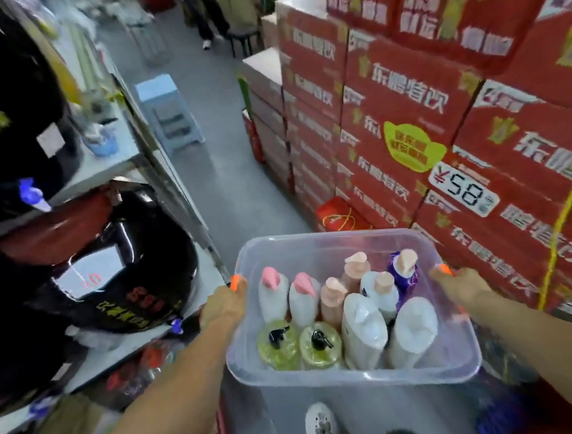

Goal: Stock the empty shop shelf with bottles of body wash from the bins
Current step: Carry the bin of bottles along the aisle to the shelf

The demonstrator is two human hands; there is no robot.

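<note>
Currently | clear plastic bin (355, 375) of upright pump bottles (361, 327) at 6 o'clock, gripped by left hand (223, 304) and right hand (461, 285) | risk: red cartons (406, 111) at 2 o'clock may be clipped, bottles toppled.

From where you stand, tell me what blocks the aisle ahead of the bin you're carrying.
Both hands, left and right, hold the clear bin of bottles. Ahead, a pale blue stool stands by the left shelving; farther on, a dark stool and a person's legs. Floor between looks open. No empty shelf visible.
</note>
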